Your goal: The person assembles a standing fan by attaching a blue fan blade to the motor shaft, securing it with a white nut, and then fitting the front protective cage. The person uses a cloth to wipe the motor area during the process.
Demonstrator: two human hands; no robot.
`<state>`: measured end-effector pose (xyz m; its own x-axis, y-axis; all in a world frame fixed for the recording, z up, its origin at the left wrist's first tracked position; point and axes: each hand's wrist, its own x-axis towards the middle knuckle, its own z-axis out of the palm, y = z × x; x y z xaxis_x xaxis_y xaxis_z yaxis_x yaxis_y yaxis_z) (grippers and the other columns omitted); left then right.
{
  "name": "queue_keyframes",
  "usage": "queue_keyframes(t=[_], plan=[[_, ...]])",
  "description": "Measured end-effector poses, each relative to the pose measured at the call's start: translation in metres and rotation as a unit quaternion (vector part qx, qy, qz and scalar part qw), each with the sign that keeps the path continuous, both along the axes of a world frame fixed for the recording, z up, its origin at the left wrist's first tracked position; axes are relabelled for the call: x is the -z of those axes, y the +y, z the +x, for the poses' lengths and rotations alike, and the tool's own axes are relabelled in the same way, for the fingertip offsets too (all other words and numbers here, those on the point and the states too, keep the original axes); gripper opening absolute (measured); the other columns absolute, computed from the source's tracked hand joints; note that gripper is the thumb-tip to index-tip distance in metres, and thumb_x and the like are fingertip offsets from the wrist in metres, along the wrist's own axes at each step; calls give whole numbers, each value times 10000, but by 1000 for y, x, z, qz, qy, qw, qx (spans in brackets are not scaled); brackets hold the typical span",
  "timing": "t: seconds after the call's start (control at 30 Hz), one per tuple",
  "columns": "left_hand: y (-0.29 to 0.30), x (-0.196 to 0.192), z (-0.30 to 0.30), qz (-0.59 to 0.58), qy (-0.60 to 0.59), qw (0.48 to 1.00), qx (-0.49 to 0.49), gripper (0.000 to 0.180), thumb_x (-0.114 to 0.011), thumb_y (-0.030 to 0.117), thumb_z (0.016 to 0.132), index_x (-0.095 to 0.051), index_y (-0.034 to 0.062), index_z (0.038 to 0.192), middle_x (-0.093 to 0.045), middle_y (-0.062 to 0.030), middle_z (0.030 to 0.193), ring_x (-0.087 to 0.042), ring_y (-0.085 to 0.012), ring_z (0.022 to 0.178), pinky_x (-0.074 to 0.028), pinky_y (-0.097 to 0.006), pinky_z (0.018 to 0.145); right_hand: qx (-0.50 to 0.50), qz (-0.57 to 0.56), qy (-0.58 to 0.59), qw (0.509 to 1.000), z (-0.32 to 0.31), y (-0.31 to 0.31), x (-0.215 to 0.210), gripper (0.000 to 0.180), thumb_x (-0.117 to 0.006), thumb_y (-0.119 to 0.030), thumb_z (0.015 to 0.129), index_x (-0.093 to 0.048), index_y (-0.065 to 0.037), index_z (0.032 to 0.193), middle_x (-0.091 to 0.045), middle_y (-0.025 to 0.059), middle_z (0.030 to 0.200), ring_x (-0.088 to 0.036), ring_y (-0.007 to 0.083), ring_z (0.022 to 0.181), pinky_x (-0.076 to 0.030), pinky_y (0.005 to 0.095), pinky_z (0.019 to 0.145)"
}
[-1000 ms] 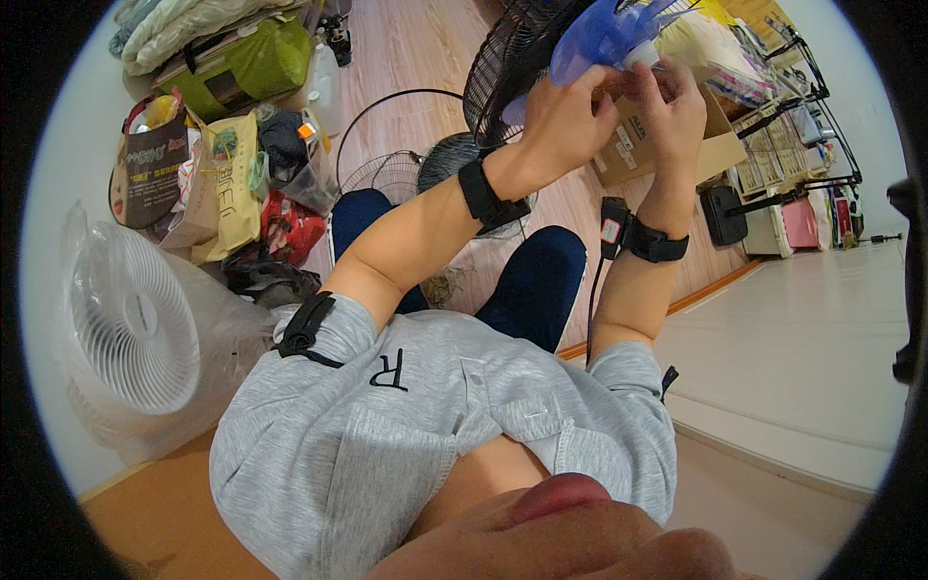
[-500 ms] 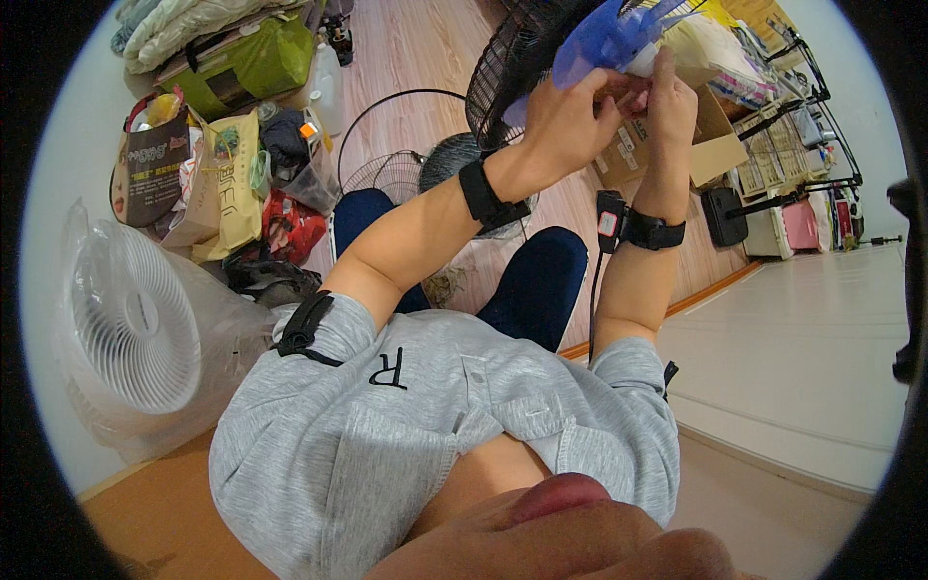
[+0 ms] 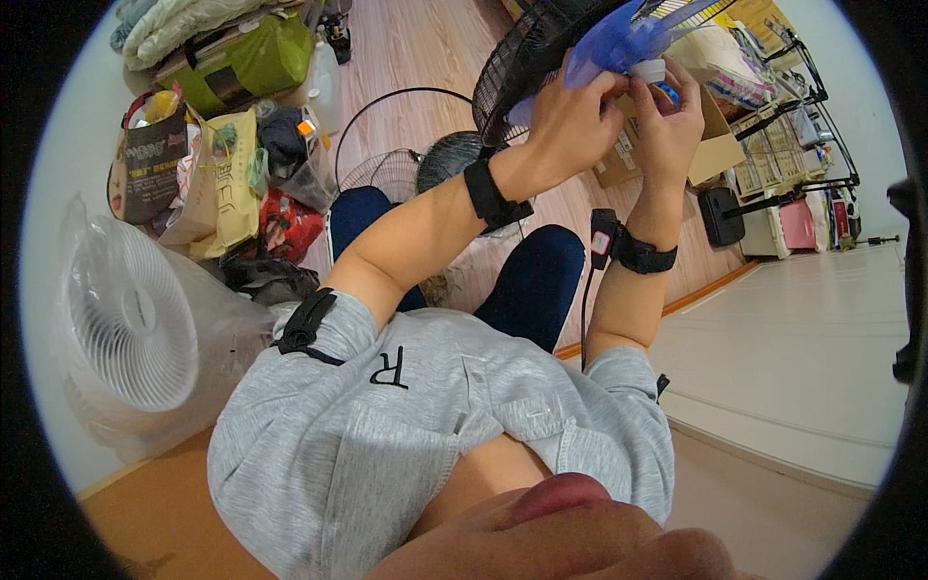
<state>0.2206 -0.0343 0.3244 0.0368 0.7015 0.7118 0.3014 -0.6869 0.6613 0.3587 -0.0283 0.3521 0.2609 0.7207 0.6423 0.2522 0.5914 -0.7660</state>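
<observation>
Floor (image 3: 396, 53) below, blades (image 3: 611, 50) beyond left grip (image 3: 578, 126)

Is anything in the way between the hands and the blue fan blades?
Nothing visible. The left hand and right hand are right by the blue blades and white hub; the black wire cage shows to the left.

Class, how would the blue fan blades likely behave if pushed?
The blue fan blades would probably flex slightly but not flop: they look thin yet hold a curved shape. They may turn, since they spread around the white centre piece. Their thinness also suggests lightness.
</observation>
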Motion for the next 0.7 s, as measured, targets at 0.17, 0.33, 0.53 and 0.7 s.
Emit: queue_keyframes(t=[0.17,0.33,0.53,0.7], plan=[[5,2,2,15,-8,1000,0,275,-661,194,896,-740,70,1128,-755,-175,904,-738,-347,809,-570,-446,726,16,-19,-56,998,7,2,-4,460,-821,-60,869,-634,-2,1284,-709,84,1046,-700,147,909,-567,285,784],[6,2,-1,11,-13,1000,-2,225,-693,156,853,-758,86,1057,-691,-199,1026,-698,-379,892,-570,-466,764,128,34,-175,976,-2,-5,-11,392,-827,-70,849,-685,-20,1211,-741,102,973,-712,162,829,-563,301,761],[3,1,-2,5,-14,1000,5,207,-719,123,824,-759,79,1023,-653,-194,1075,-689,-365,915,-577,-463,794,149,22,-215,965,-2,-11,-18,368,-829,-65,841,-705,-27,1185,-754,107,930,-709,155,800,-558,296,752],[2,0,-3,6,-23,1000,19,233,-730,105,811,-749,65,1040,-655,-169,1057,-702,-339,895,-585,-431,780,68,18,-120,990,6,4,-7,369,-821,-57,855,-701,-15,1202,-754,75,971,-693,117,835,-552,273,761]])
